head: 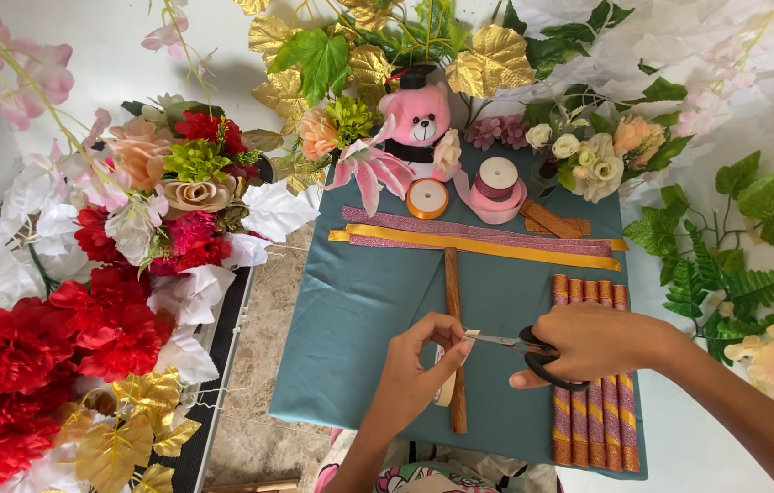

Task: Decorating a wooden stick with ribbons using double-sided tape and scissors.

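1. Cream-coloured tape roll (447,383) is being held upright in the left hand (414,365), just above the near edge of the teal cloth (359,301); its loose end is being pinched between the thumb and forefinger, with the remaining fingers curling around the roll.
2. Black-handled scissors (519,347) are being gripped by the right hand (592,342), thumb and fingers closing through the handle loops. The blades are pointing left, toward the pinched end, and their tips are meeting the strip just right of the left fingertips; how far the blades are parted cannot be told.
3. The scissors' long axis is running across the cloth, side to side, while the strip is running roughly upright from the roll, so the two are crossing. The left hand is nearer the strip; the right is approaching from the right side.
4. A brown stick (453,338) is lying lengthwise beneath both hands, running from the middle of the cloth toward its near edge.
5. Striped glitter rolls (592,420) are lying side by side at the near right corner, under the right wrist.
6. Long gold and pink ribbons (478,239) are stretching across the cloth farther back.
7. Ribbon spools (464,192) and a pink teddy bear (416,117) are sitting at the far edge.
8. Artificial flowers (113,274) are surrounding the cloth on the left, far and right sides.
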